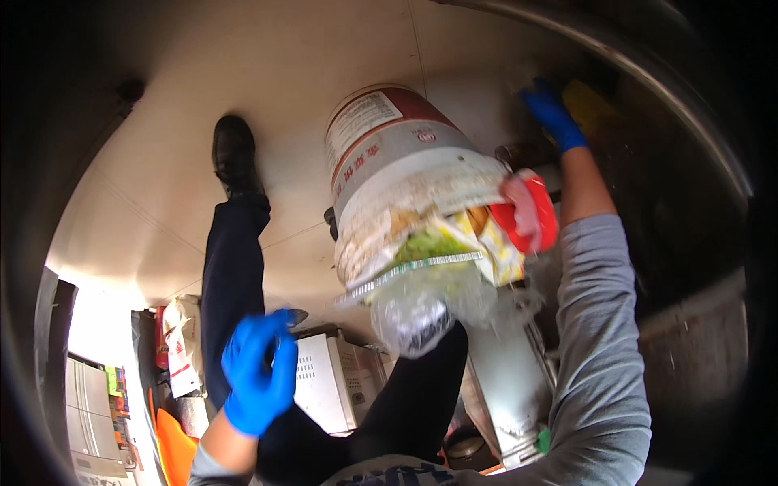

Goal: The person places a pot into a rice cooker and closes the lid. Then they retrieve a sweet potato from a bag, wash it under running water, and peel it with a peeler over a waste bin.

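A white and grey plastic bucket (389,152) with a dark red band stands on the floor, heaped with rubbish. Clear plastic bags (413,322), green leafy scraps (434,243), a yellow and white wrapper (501,255) and red packaging (529,209) fill its mouth. In a blue glove, my right hand (553,115) reaches down beyond the bucket, by a faint clear item (523,74) in shadow; a grip is not discernible. My blue-gloved left hand (261,370) is raised left of the bucket, fingers curled. A small dark shape (296,316) shows at its fingertips, held or behind them, I cannot tell.
My black shoe (234,152) rests on the pale floor (292,61). A metal rim (632,61) curves along the right. A dim yellow item (586,100) lies near my right hand. Lower down are a white vented cabinet (322,383), a white sack (182,346) and an orange object (173,446).
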The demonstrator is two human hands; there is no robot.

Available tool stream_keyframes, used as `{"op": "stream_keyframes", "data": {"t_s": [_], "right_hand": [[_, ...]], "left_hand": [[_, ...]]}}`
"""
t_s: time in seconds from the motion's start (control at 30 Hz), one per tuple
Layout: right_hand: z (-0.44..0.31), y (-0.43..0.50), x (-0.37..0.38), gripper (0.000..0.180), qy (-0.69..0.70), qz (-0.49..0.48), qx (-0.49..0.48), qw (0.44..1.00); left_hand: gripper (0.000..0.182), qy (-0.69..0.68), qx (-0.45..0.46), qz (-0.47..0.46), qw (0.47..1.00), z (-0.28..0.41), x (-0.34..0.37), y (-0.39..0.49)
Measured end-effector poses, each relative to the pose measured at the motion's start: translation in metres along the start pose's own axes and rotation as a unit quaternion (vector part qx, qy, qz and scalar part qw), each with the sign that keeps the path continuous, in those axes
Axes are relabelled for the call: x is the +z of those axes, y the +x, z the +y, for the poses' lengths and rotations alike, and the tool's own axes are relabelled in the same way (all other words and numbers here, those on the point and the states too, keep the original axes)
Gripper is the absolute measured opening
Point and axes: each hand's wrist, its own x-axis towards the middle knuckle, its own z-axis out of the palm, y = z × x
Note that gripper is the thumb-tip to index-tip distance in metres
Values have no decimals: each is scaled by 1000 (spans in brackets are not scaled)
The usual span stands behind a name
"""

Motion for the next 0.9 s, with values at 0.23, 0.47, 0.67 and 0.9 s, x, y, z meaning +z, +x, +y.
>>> {"op": "stream_keyframes", "data": {"t_s": [0.23, 0.47, 0.67, 0.9], "right_hand": [[-138, -236, -147, 41, 65, 340, -127, 930], [-214, -487, -177, 60, 115, 159, -39, 980], [-211, -530, -116, 59, 165, -4, -101, 981], [-132, -513, -86, 69, 372, 190, 56, 907]], "left_hand": [[29, -11, 38, 19, 999, 9, 20, -55], [34, 30, 69, -195, 978, 61, 32, -122], [39, 83, 154, -130, 976, 63, 70, -124], [61, 168, 226, -20, 959, 91, 137, -109]]}}
